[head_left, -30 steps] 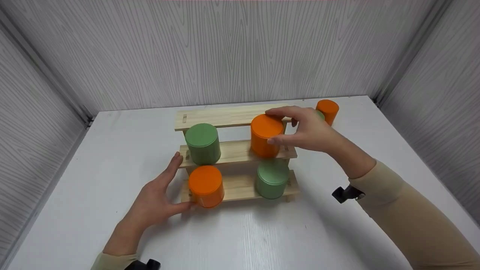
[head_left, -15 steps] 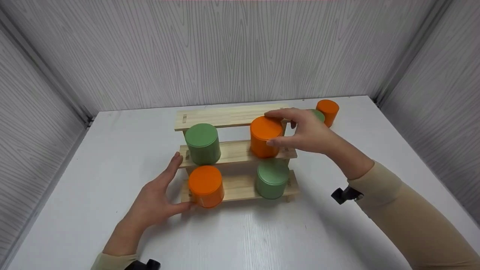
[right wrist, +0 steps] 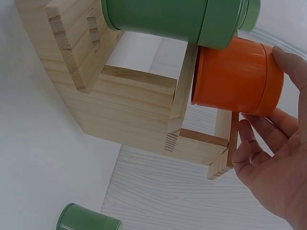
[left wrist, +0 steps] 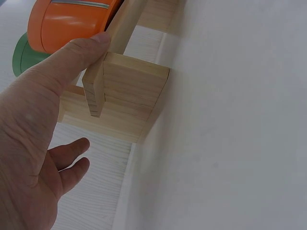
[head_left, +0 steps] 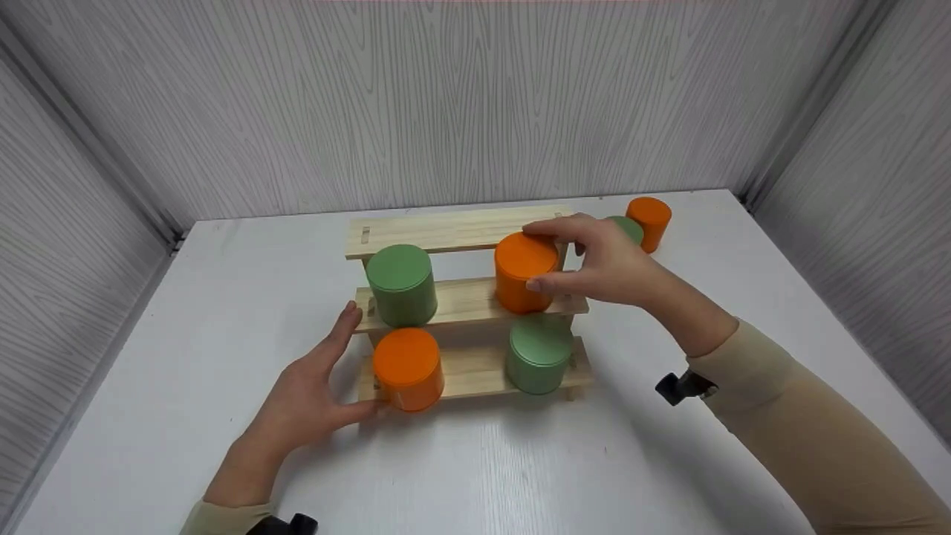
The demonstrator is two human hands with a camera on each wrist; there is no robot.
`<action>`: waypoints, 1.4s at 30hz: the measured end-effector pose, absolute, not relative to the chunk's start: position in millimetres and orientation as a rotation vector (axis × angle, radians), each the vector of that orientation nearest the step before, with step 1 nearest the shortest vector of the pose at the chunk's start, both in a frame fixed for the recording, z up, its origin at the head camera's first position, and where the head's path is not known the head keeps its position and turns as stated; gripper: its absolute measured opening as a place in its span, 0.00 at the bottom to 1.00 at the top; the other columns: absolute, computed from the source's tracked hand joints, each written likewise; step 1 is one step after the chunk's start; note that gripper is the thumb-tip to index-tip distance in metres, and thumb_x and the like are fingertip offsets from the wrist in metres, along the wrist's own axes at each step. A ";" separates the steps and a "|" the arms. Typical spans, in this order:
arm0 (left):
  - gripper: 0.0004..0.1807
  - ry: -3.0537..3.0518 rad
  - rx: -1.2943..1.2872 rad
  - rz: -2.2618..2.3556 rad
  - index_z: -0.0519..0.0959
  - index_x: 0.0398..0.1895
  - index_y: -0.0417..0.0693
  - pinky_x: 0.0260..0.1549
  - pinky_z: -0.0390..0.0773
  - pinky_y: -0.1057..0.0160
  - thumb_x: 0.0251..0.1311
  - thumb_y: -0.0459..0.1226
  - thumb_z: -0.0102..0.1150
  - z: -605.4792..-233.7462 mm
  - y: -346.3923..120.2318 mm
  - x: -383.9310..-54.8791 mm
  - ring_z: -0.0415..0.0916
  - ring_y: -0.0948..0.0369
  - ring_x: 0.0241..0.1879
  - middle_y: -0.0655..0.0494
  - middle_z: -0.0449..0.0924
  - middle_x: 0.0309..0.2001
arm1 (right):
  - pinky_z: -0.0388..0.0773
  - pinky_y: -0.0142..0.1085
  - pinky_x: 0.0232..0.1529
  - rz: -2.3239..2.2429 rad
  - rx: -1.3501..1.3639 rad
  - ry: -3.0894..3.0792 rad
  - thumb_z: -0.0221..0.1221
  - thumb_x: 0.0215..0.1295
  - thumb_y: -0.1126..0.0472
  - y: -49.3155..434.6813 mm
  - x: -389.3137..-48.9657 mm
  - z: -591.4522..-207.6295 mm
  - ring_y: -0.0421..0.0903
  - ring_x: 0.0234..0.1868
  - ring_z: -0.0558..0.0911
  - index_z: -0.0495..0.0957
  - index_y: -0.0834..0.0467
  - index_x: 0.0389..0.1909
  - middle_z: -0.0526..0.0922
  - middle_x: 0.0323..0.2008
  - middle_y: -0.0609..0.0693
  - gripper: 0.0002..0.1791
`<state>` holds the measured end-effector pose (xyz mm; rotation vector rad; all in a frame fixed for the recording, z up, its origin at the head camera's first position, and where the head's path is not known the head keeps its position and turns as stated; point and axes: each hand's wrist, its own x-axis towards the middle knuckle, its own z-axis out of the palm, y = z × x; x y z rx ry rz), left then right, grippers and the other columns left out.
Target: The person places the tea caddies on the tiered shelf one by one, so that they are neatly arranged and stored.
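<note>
A three-tier wooden shelf [head_left: 468,299] stands mid-table. My right hand [head_left: 605,261] pinches an orange canister [head_left: 524,286] between thumb and fingers at the right of the middle tier; the right wrist view shows its base right at the board. Left of it on that tier stands a green canister [head_left: 402,286]. The bottom tier bears an orange canister [head_left: 407,369] at left and a green canister [head_left: 539,355] at right. My left hand [head_left: 301,401] spreads at the shelf's left end, fingertip at the middle board, extended thumb [left wrist: 76,55] at the lower board beside the orange canister.
At the back right, behind my right hand, stand another orange canister [head_left: 648,223] and a partly hidden green one [head_left: 628,229]. The shelf's top board [head_left: 438,229] bears nothing. Grey wood-grain panels [head_left: 475,104] enclose the white table at the back and sides.
My right hand and the orange canister in its grip have shifted slightly left and down on the middle tier. The left hand and the other canisters stay in place.
</note>
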<state>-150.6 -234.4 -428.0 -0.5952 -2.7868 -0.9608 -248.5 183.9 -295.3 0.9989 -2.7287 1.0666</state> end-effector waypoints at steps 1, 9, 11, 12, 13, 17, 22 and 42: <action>0.72 -2.785 -0.598 -0.965 0.42 0.88 0.70 0.74 0.66 0.41 0.48 0.48 0.87 -428.1 -234.3 -150.7 0.60 0.50 0.80 0.65 0.45 0.86 | 0.72 0.43 0.50 1.070 1.002 -2.724 0.78 0.60 0.46 184.0 -248.8 -295.6 0.51 0.52 0.78 0.80 0.52 0.71 0.85 0.61 0.44 0.38; 0.72 -2.782 -0.609 -0.963 0.42 0.89 0.69 0.75 0.65 0.41 0.49 0.46 0.87 -428.2 -235.2 -151.2 0.58 0.50 0.80 0.64 0.44 0.86 | 0.72 0.43 0.49 1.066 1.016 -2.716 0.78 0.61 0.46 184.2 -250.5 -296.6 0.50 0.51 0.78 0.80 0.52 0.71 0.85 0.60 0.43 0.38; 0.72 -2.785 -0.607 -0.966 0.42 0.88 0.69 0.74 0.65 0.41 0.49 0.46 0.87 -428.1 -235.2 -151.3 0.58 0.50 0.80 0.64 0.44 0.86 | 0.72 0.43 0.49 1.067 1.014 -2.716 0.78 0.61 0.46 184.5 -250.8 -297.0 0.49 0.51 0.78 0.80 0.52 0.71 0.85 0.60 0.43 0.38; 0.72 -2.785 -0.606 -0.966 0.42 0.88 0.69 0.74 0.66 0.41 0.49 0.46 0.87 -428.1 -235.2 -151.3 0.59 0.50 0.80 0.64 0.44 0.86 | 0.72 0.43 0.49 1.068 1.013 -2.717 0.78 0.61 0.46 184.6 -250.9 -297.1 0.49 0.51 0.78 0.80 0.52 0.71 0.85 0.60 0.43 0.38; 0.72 -2.786 -0.605 -0.967 0.42 0.88 0.70 0.74 0.66 0.41 0.49 0.46 0.87 -428.0 -235.2 -151.3 0.59 0.50 0.80 0.64 0.44 0.86 | 0.72 0.43 0.49 1.068 1.012 -2.718 0.78 0.61 0.46 184.7 -251.0 -297.3 0.49 0.51 0.78 0.80 0.52 0.71 0.85 0.60 0.44 0.38; 0.72 -2.787 -0.602 -0.971 0.42 0.88 0.70 0.74 0.66 0.41 0.49 0.47 0.87 -427.6 -235.4 -151.6 0.59 0.50 0.80 0.65 0.44 0.86 | 0.72 0.43 0.49 1.064 1.012 -2.720 0.77 0.61 0.46 184.9 -251.3 -297.3 0.50 0.51 0.78 0.80 0.52 0.70 0.85 0.60 0.44 0.38; 0.72 -2.793 -0.599 -0.968 0.41 0.88 0.70 0.74 0.65 0.41 0.49 0.48 0.87 -427.6 -235.7 -152.0 0.59 0.50 0.80 0.65 0.44 0.86 | 0.72 0.43 0.49 1.056 1.014 -2.725 0.78 0.61 0.46 184.7 -251.5 -296.9 0.49 0.51 0.78 0.80 0.53 0.70 0.85 0.60 0.44 0.38; 0.72 -2.817 -0.554 -0.951 0.40 0.88 0.72 0.73 0.67 0.40 0.49 0.46 0.86 -426.9 -232.6 -150.3 0.60 0.49 0.79 0.65 0.43 0.86 | 0.73 0.42 0.50 1.053 1.033 -2.735 0.78 0.61 0.49 187.5 -250.0 -296.9 0.46 0.53 0.77 0.80 0.53 0.71 0.84 0.63 0.46 0.37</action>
